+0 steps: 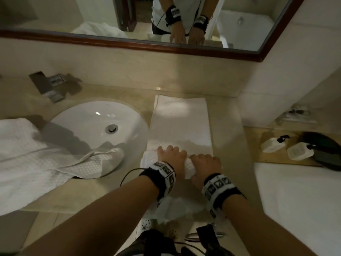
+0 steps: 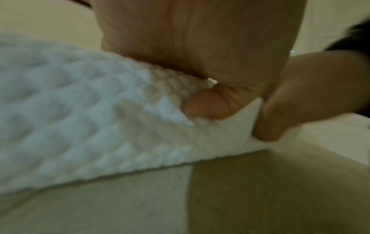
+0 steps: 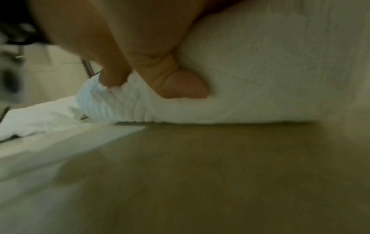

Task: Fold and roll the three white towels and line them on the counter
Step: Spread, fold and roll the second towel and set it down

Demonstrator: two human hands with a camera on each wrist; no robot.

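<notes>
A white waffle-weave towel (image 1: pixel 180 119) lies folded in a long strip on the beige counter (image 1: pixel 228 126), right of the sink. Its near end is wound into a short roll (image 1: pixel 188 169). My left hand (image 1: pixel 171 154) and right hand (image 1: pixel 205 163) sit side by side on that roll, fingers curled over its top. In the left wrist view my thumb (image 2: pixel 208 106) digs into the towel (image 2: pixel 80 110). The right wrist view shows my right thumb (image 3: pixel 184 85) pressed into the roll (image 3: pixel 260 79). A second white towel (image 1: pixel 36 154) lies crumpled at the left, one corner draped into the basin.
A round white sink (image 1: pixel 83 122) with a faucet (image 1: pixel 49 85) lies left of the strip. A mirror (image 1: pixel 129 15) hangs behind the counter. Two white bottles (image 1: pixel 273 145) lie on a wooden ledge at the right. More white cloth (image 1: pixel 175 206) hangs below the counter's front edge.
</notes>
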